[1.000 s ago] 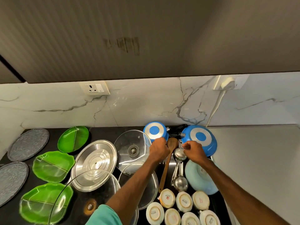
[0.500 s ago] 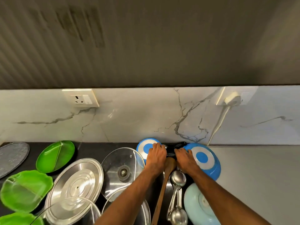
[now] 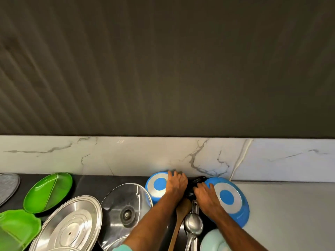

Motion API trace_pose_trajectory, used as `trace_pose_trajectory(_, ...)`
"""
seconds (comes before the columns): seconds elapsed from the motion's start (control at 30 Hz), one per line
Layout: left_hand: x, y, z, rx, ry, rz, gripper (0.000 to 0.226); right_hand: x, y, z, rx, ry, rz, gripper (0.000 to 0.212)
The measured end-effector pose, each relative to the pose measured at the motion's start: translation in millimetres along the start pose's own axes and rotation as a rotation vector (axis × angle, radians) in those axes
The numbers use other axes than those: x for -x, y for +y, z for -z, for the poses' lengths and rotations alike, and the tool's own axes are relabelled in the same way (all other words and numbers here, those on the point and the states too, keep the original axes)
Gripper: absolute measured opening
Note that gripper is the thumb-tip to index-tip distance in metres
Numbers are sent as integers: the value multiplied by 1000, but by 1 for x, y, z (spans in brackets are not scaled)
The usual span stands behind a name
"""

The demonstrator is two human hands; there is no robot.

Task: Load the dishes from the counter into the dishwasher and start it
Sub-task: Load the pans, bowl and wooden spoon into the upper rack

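Observation:
Two blue pans lie upside down at the back of the dark counter [image 3: 101, 182]: a small blue pan [image 3: 157, 187] on the left and a larger blue pan [image 3: 232, 201] on the right, their black handles [image 3: 196, 181] meeting between them. My left hand [image 3: 176, 183] lies over the small pan's right edge, fingers curled over it. My right hand [image 3: 205, 196] rests on the larger pan's left edge beside the handles. How firmly either hand grips is hidden. A wooden spatula [image 3: 178, 221] and steel ladles [image 3: 193, 227] lie below my hands.
A glass lid [image 3: 125, 209], a steel lid [image 3: 70, 227], green divided plates [image 3: 48, 192] and a grey plate [image 3: 8, 185] fill the counter's left. A pale blue bowl [image 3: 211, 241] sits bottom right. Marble backsplash [image 3: 126, 156] behind, dark cabinet [image 3: 163, 69] overhead, grey countertop [image 3: 290, 214] right.
Both hands moved further back, from the spoons and pan rims onto the pans beside the black handles. The view tilted up; the cups at the bottom left the frame.

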State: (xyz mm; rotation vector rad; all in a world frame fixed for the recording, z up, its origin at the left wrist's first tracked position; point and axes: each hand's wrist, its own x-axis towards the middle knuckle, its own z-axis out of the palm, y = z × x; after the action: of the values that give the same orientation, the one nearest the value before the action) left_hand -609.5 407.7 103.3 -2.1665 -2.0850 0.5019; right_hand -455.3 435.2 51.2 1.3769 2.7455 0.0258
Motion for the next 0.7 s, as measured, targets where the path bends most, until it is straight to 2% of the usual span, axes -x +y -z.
trace_pose_trajectory(0.07, -5, 0, 7, -18, -34, -5, 32, 5, 0, 10, -32, 30, -14, 58)
trace_pose_trajectory(0.17, -8, -1, 18, -29, -44, 1, 30, 14, 4, 31, 28, -84, -42, 50)
trace_pose_trajectory(0.23, -6, -4, 26, 3, -9, 2, 29, 19, 10, 39, 8, -100, -52, 38)
trace_pose_trajectory(0.33, 4, -10, 41, 32, 80, 14, 26, 20, 21, 50, 27, -102, -84, 45)
trace_pose_trajectory(0.53, 41, -9, 85, 140, 220, 62, 25, 48, 37, 90, -159, 15, -153, 44)
trace_pose_trajectory(0.63, 57, -2, 108, 209, 349, 75, 37, 72, 46, 102, -305, 139, -205, 30)
trace_pose_trajectory(0.7, 70, 7, 128, 278, 440, 74, 31, 92, 53, 111, -408, 202, -239, 21)
